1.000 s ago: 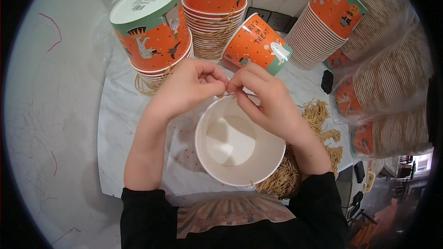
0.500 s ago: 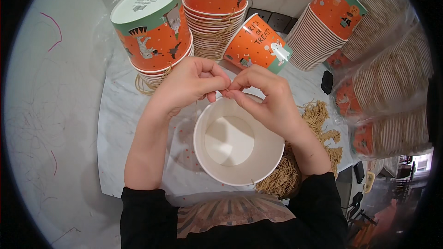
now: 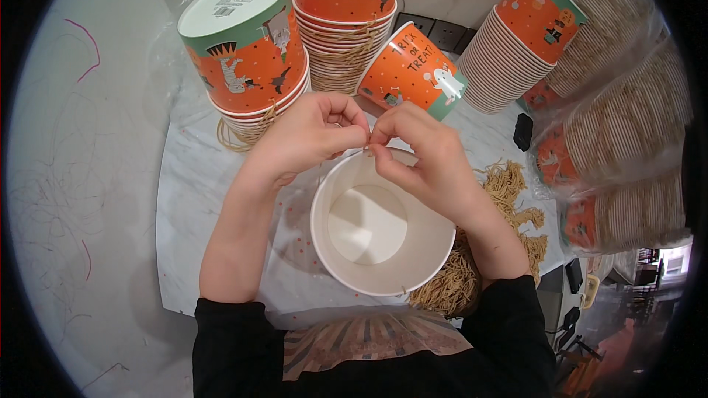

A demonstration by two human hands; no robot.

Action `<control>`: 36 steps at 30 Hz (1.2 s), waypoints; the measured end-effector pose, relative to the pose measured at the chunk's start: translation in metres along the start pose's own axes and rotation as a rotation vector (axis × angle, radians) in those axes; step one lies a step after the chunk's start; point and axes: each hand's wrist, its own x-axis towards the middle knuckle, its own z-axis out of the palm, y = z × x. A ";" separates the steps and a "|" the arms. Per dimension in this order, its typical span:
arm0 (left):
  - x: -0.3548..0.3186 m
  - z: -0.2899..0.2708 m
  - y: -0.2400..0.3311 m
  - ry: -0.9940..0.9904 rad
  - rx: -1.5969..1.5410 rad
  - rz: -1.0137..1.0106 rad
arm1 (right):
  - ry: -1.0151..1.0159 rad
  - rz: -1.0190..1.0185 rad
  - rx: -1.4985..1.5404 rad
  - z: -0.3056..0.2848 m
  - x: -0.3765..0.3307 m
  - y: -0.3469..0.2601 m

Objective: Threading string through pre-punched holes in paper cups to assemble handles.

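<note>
A white-lined paper bucket (image 3: 426,243) stands with its mouth up in front of me. At its far rim, my left hand (image 3: 313,133) and my right hand (image 3: 424,151) meet, thumb and forefinger of each pinched together. Between the fingertips is a short bit of thin tan cord, mostly hidden by the fingers. A small tan end of cord also shows at the bucket's near rim. Beside the bucket, under my right forearm, lies a bundle of tan cords (image 3: 446,284), with more loose cords (image 3: 509,188) spread farther right.
Upside-down orange bucket stacks stand at the back: one left (image 3: 247,66), one middle (image 3: 343,37), one right (image 3: 516,51). A single orange bucket (image 3: 413,70) lies tilted between them. Plastic-wrapped bucket stacks (image 3: 612,125) fill the right side. A small black object (image 3: 522,131) lies near them.
Both hands have shifted very slightly right at the far rim, their fingertips still together. The bucket has moved a touch with them.
</note>
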 end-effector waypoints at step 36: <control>0.006 0.023 -0.008 0.254 0.168 0.292 | -0.020 0.291 0.270 -0.001 0.000 0.023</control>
